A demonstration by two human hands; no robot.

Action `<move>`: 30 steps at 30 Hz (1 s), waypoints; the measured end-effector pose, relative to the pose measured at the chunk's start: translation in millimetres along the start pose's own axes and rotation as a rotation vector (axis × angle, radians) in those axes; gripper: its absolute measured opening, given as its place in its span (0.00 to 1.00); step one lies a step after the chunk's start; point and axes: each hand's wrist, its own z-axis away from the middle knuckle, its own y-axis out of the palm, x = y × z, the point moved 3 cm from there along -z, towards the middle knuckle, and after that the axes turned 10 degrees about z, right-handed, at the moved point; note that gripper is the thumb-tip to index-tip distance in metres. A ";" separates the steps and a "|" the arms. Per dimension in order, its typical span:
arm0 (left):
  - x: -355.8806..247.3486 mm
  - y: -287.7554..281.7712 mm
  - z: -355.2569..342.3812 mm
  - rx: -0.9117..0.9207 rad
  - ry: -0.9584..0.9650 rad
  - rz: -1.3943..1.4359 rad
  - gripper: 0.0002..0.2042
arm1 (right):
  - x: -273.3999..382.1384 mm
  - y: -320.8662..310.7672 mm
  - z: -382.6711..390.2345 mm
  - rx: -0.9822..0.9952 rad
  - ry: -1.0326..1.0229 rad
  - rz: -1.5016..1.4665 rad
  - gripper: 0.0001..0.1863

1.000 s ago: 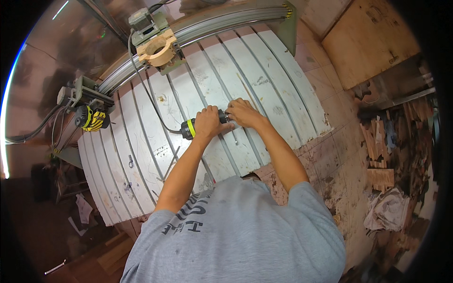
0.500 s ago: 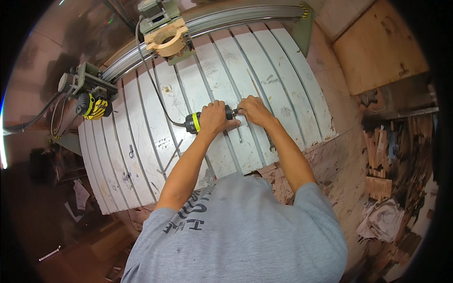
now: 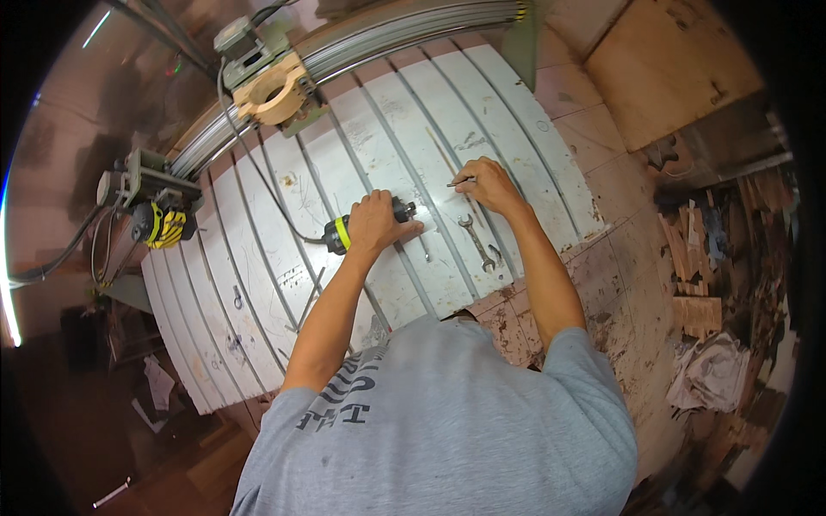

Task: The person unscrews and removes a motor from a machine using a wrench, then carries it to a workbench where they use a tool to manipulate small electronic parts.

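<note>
L hand (image 3: 374, 222) is wrapped over a blk power tool (image 3: 339, 233) w/ a lime band, gripping its body; tool lies on its side on the slotted desk (image 3: 503, 129), nose pointing R, cord (image 3: 308, 238) off its L end. R hand (image 3: 490, 186) is apart from the nose, pinching a thin dark piece (image 3: 459, 181) btwn thumb & fingers; too small to tell what kind. Wrench (image 3: 477, 243) lies near R forearm, thin metal rod (image 3: 426, 251) just below L thumb. Wooden clamp ring (image 3: 274, 113) sits on the gantry, far L side.
</note>
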 end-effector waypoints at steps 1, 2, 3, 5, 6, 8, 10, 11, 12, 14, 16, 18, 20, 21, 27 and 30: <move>-0.6 -0.5 0.4 0.028 -0.020 0.006 0.43 | 4.2 -10.3 6.8 0.038 0.049 -0.101 0.10; -1.8 -1.2 2.1 0.010 -0.010 -0.006 0.42 | 6.7 -14.6 15.2 0.040 0.098 -0.194 0.10; -3.2 -1.5 3.8 -0.008 0.001 -0.018 0.42 | 8.6 -17.7 24.2 0.040 0.146 -0.288 0.09; -4.0 -2.3 4.5 -0.009 -0.004 -0.013 0.42 | 11.7 -23.9 43.2 0.090 0.184 -0.488 0.12; -4.1 -3.5 5.8 -0.061 0.027 0.001 0.42 | 12.8 -23.0 54.7 0.100 0.201 -0.670 0.13; -9.1 -7.8 12.0 -0.160 0.088 0.037 0.41 | 18.8 -17.8 81.5 0.117 0.225 -1.035 0.16; -16.4 -15.7 21.9 -0.251 0.169 0.132 0.36 | 30.1 -18.0 104.7 0.082 0.238 -1.156 0.17; -22.4 -19.7 28.9 -0.305 0.206 0.197 0.34 | 35.4 -16.2 116.0 0.070 0.260 -1.204 0.17; -28.4 -23.0 37.6 -0.360 0.239 0.262 0.32 | 39.3 -14.6 127.2 0.060 0.279 -1.252 0.17; -43.3 -24.7 62.0 -0.407 0.301 0.417 0.19 | 45.8 -7.9 146.9 0.060 0.248 -1.310 0.16; -57.0 -25.1 86.4 -0.353 0.325 0.665 0.13 | 58.9 -3.7 164.9 0.052 0.224 -1.359 0.16; -79.2 -27.4 120.3 -0.250 0.309 0.839 0.09 | 77.5 -4.3 180.3 0.033 0.237 -1.385 0.15; -96.1 -24.2 151.6 -0.152 0.312 0.945 0.10 | 93.3 -4.1 194.9 0.001 0.225 -1.413 0.14; -99.7 -20.1 165.0 -0.134 0.284 0.989 0.11 | 100.7 -3.3 200.7 -0.014 0.203 -1.426 0.14; -109.6 -8.6 221.8 -0.008 0.154 1.371 0.14 | 137.8 0.3 236.7 -0.036 0.158 -1.530 0.12; -109.6 -7.0 237.2 0.027 0.146 1.536 0.13 | 146.8 4.4 249.8 -0.031 0.144 -1.545 0.10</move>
